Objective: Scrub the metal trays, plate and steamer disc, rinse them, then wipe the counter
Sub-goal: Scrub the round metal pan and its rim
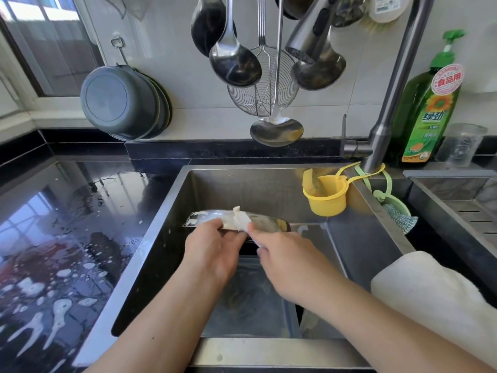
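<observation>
Over the sink (363,238), left hand (212,249) grips metal plate (266,224) by its rim; right hand (285,254) pinches cloth (238,220) against it. Plate likely stiff, wet, slippery: hold rim.

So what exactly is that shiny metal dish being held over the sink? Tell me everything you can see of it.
The metal dish looks like stainless steel, shallow and rounded, seen nearly edge-on so its full shape is hard to judge. It is tilted up on its side above the sink. Its surface is shiny, with a yellowish reflection near its right end. The left hand grips its near edge, while the right hand presses a whitish cloth folded over its rim.
</observation>
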